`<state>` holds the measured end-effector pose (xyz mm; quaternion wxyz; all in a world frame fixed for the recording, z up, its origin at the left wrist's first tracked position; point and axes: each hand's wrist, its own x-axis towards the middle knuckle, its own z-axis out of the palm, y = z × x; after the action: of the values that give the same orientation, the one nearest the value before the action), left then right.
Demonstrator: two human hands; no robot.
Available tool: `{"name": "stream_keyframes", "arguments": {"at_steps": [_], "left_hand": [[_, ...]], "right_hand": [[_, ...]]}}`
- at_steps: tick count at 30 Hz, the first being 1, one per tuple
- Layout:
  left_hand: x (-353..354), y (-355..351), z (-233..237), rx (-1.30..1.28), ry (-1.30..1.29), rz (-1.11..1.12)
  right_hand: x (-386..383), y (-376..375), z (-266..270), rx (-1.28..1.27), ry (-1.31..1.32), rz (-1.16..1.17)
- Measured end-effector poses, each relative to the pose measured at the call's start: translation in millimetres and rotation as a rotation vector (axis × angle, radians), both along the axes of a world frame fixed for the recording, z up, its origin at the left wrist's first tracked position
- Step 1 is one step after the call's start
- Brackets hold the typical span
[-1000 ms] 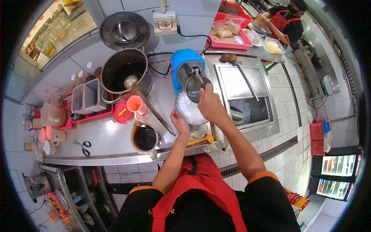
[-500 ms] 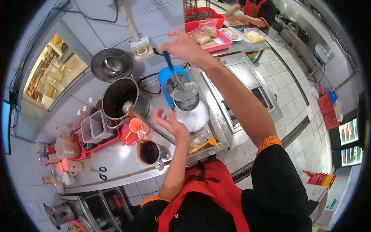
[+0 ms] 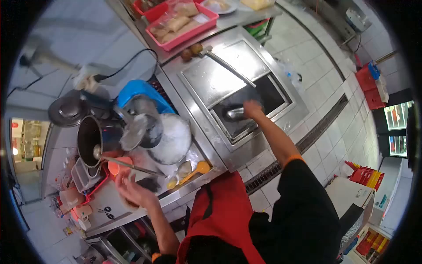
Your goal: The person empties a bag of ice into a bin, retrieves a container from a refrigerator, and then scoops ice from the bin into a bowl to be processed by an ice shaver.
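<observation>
My right hand is down at the open half of a steel-lidded counter bin. Its fingers are closed on a shiny metal cup-shaped tool, blurred and partly hidden by the hand. My left hand is held with its fingers apart over the counter's front, in front of a pink cup and a dark-filled pitcher that it mostly hides. A long-handled ladle leans out of the tall pot near it. Between the hands stands a wide bowl of white ice, with a strainer over its left side.
Behind the bowl is a blue machine. An orange scoop lies at the counter's front edge. A pink tray of bagged food stands beyond the bin, and scissors lie at left.
My right hand has left the black handle above the strainer and moved down and right to the bin. The view has turned right. My left hand remains raised over the counter.
</observation>
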<state>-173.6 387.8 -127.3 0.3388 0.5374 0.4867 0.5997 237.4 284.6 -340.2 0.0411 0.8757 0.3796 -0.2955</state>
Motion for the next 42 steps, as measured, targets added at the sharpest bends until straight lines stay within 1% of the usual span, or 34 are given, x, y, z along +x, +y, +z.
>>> {"name": "stream_keyframes", "arguments": {"at_steps": [1,3,5,6,7,9,10,11,12,14,16,18,19,20,21,22,24,25,27,28,29,30,31,32,33,35,37,38,39,40,41,42], "left_hand": [[-1.1,-13.2,-0.9,-0.093,0.070,0.020],[-13.5,-28.2,-23.3,-0.142,0.147,0.053],[-6.2,-45.8,-28.1,-0.243,0.155,0.089],[-4.7,-50.4,-29.4,-0.278,0.164,0.131],[-1.4,-51.8,-31.0,-0.282,0.169,0.146],[0.4,-59.1,-29.1,-0.253,0.239,0.138],[6.3,-60.1,-27.5,-0.278,0.241,0.164],[9.2,-60.8,-28.6,-0.269,0.212,0.137],[11.9,-60.2,-29.1,-0.287,0.190,0.165],[8.9,-62.6,-29.9,-0.314,0.174,0.205],[0.4,-68.4,-38.4,-0.377,0.257,0.196],[1.9,-70.1,-47.7,-0.415,0.221,0.192],[3.4,-70.5,-50.2,-0.447,0.191,0.190],[11.2,-69.8,-50.1,-0.458,0.176,0.188],[14.9,-68.3,-52.9,-0.460,0.169,0.187],[16.4,-67.7,-55.3,-0.472,0.174,0.160],[19.0,-66.2,-61.2,-0.484,0.176,0.104],[19.7,-66.9,-61.7,-0.479,0.165,0.096],[25.2,-68.3,-65.8,-0.517,0.209,0.079],[25.9,-68.9,-71.0,-0.519,0.151,0.091],[22.9,-67.9,-80.6,-0.505,0.073,0.097],[12.1,-68.6,-91.8,-0.510,0.070,0.085],[11.6,-67.7,-90.9,-0.485,0.113,0.032],[11.7,-66.4,-93.3,-0.477,0.138,0.069],[15.7,-65.9,-88.1,-0.488,0.165,0.106],[14.8,-64.6,-88.9,-0.484,0.158,0.136],[9.0,-63.9,-90.1,-0.438,0.128,0.138],[6.7,-65.8,-91.1,-0.412,0.112,0.127],[5.2,-68.3,-89.2,-0.400,0.100,0.136],[5.2,-70.4,-87.1,-0.416,0.094,0.149],[5.3,-71.0,-88.7,-0.432,0.084,0.160],[-0.7,-72.7,-95.6,-0.437,0.081,0.166]], "right_hand": [[-3.5,14.8,-10.5,-0.024,-0.001,0.026],[-12.4,38.4,-45.3,-0.029,0.016,0.591],[-33.5,59.3,-103.4,-0.336,0.046,0.707],[-43.8,53.1,-116.4,-0.238,-0.059,0.647],[-42.5,54.3,-124.1,-0.239,-0.053,0.663],[-47.2,55.0,-128.6,-0.030,-0.332,0.631],[-48.5,49.3,-119.4,-0.030,-0.319,0.651],[-41.3,41.7,-106.3,-0.004,-0.229,0.692],[-31.2,36.9,-91.9,0.023,-0.140,0.734],[-9.5,26.0,-66.5,-0.039,-0.089,0.680],[20.2,11.7,-31.2,-0.178,0.022,0.536],[48.8,-14.8,-6.6,-0.135,0.027,0.564],[56.2,-25.9,18.4,-0.141,0.021,0.562],[61.5,-36.2,48.2,-0.058,-0.080,0.680],[66.0,-42.1,63.7,0.028,-0.182,0.799],[69.7,-46.0,65.1,0.025,-0.184,0.801],[74.6,-52.0,66.6,-0.266,-0.199,0.327],[75.0,-52.1,60.7,-0.264,-0.210,0.320],[85.9,-38.4,45.6,-0.399,0.128,0.130],[71.4,-32.1,60.3,-0.305,0.077,0.069],[84.1,-60.7,-26.9,-0.144,-0.122,0.321],[84.5,-64.1,-70.4,0.043,-0.301,0.239],[85.3,-49.3,-72.7,0.058,-0.305,0.277],[82.3,-36.0,-77.4,0.064,-0.307,0.253],[91.3,-32.7,-117.1,0.066,-0.199,0.175],[81.8,-9.0,-58.0,0.097,-0.010,0.429],[72.6,1.2,-84.7,0.102,-0.046,0.493],[66.7,2.5,-108.4,0.093,-0.004,0.458],[56.5,-2.4,-144.0,0.134,0.109,0.322],[44.7,-15.7,-205.7,0.271,0.283,0.106],[29.8,-30.7,-268.9,0.453,0.417,-0.061],[13.3,-6.3,-208.6,0.138,0.285,0.098]]}}
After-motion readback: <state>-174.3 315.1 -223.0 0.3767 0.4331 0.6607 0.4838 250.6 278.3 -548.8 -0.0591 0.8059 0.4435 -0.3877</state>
